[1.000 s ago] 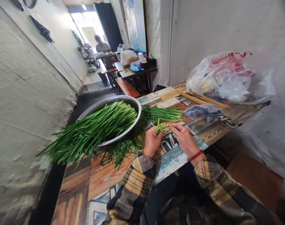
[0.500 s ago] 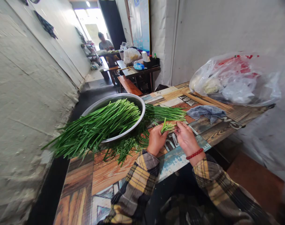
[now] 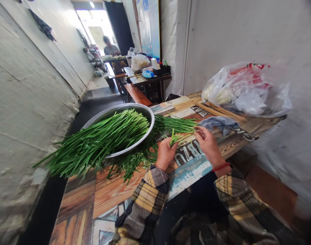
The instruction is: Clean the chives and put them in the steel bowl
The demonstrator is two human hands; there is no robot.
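My left hand [image 3: 166,153] is closed around a small bunch of garlic chives [image 3: 174,137], their pale cut ends poking out past the thumb. To its right, my right hand [image 3: 208,143] has thumb and fingers drawn together at the stem ends of a green pile of chives [image 3: 175,123] lying on the table; its fingertips seem to pinch thin stems there. A large heap of chives [image 3: 114,131] fills a metal basin [image 3: 152,126] at the left, long leaves hanging over its rim. Loose leaves [image 3: 133,165] lie between the basin and my left hand.
On the patterned wooden table [image 3: 119,194] are a grey-blue cloth [image 3: 219,124], wooden sticks [image 3: 221,111] and a clear plastic bag [image 3: 249,90] with pale contents. Walls stand close on both sides. Farther back are another table [image 3: 141,80] and a seated person [image 3: 111,49].
My right hand has moved away from the bunch in my left hand, toward the stem ends of the pile. The left hand keeps its hold. The view has shifted slightly.
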